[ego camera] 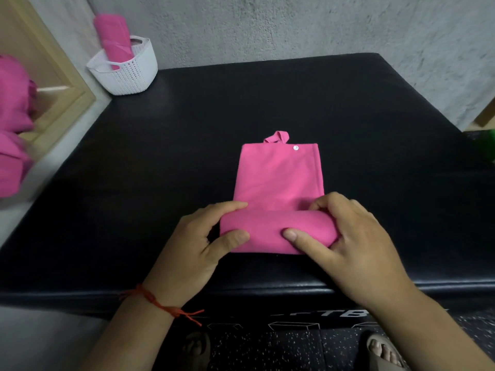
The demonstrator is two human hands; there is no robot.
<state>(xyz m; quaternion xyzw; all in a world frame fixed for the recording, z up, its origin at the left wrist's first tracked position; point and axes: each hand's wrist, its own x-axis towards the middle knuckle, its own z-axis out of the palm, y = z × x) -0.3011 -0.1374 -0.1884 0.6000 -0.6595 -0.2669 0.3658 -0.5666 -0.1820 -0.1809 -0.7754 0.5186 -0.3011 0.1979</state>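
Black padded bench [375, 129], faintly glossy, is carrying a pink towel [278, 178] near its front edge. Soft matte cloth is lying flat, with loop [277, 137] and snap button [295, 148] at the far hem; the near end is forming a plump roll. Left hand [198, 245] and right hand [356, 236] are clasping its ends, thumbs in front, fingers curled over, apparently for tightness. Far left, a white perforated basket [126, 73] is holding another rolled towel [113, 38].

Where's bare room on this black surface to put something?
Bare: between the white basket and the pink towel, and right of the towel. Crowded: the near edge, where left hand and right hand grip its rolled end.
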